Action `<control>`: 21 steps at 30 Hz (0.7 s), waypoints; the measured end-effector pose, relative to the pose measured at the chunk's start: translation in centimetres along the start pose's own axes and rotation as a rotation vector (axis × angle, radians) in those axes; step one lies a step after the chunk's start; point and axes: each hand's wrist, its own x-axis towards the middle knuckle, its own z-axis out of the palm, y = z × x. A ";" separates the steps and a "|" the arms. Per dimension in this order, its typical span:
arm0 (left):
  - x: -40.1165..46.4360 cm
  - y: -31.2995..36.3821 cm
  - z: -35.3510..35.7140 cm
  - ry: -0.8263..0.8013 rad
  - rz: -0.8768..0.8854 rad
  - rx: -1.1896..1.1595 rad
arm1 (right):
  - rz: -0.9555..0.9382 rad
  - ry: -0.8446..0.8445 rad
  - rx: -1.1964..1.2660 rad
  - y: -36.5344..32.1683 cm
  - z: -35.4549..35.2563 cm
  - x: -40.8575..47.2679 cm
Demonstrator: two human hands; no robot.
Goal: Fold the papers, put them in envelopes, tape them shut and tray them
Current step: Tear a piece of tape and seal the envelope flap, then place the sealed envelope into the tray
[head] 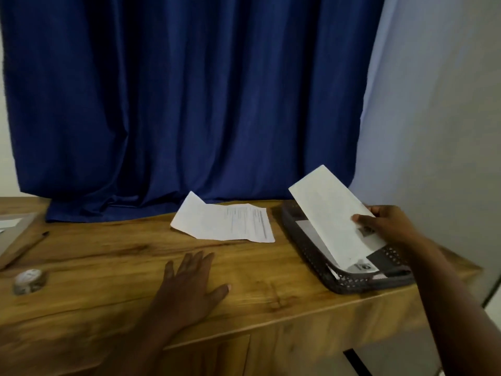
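My right hand point(390, 226) grips a white envelope point(328, 210) by its long right edge, tilted over the dark perforated tray point(311, 251) at the table's right end. The envelope's lower end reaches into the tray, where other envelopes point(363, 267) lie. My left hand point(189, 289) rests flat on the wooden table point(108, 267) with fingers spread, holding nothing. A creased printed paper point(225, 221) lies unfolded at the back of the table, left of the tray.
A roll of tape point(28, 280) sits near the left edge. A pen point(32, 241) and brown envelopes point(13, 229) lie at far left. A blue curtain point(189, 104) hangs behind the table, with a pale wall point(447, 104) to the right.
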 end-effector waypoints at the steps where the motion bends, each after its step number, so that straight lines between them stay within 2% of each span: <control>1: 0.0 -0.1 0.2 0.000 -0.003 0.013 | 0.029 0.003 -0.034 0.5 -0.2 0.4; 8: -0.8 -0.1 0.1 0.032 0.021 0.030 | 0.235 -0.077 -0.291 2.5 0.4 1.6; 12: -0.8 0.1 -0.2 0.023 0.020 0.031 | 0.199 -0.147 -0.512 3.4 1.5 1.7; 18: -0.5 -0.2 0.4 0.032 0.014 0.015 | 0.210 -0.159 -0.718 3.8 2.0 1.3; 21: -0.3 -0.4 0.6 0.037 0.014 0.016 | 0.135 -0.095 -0.829 3.4 2.0 0.8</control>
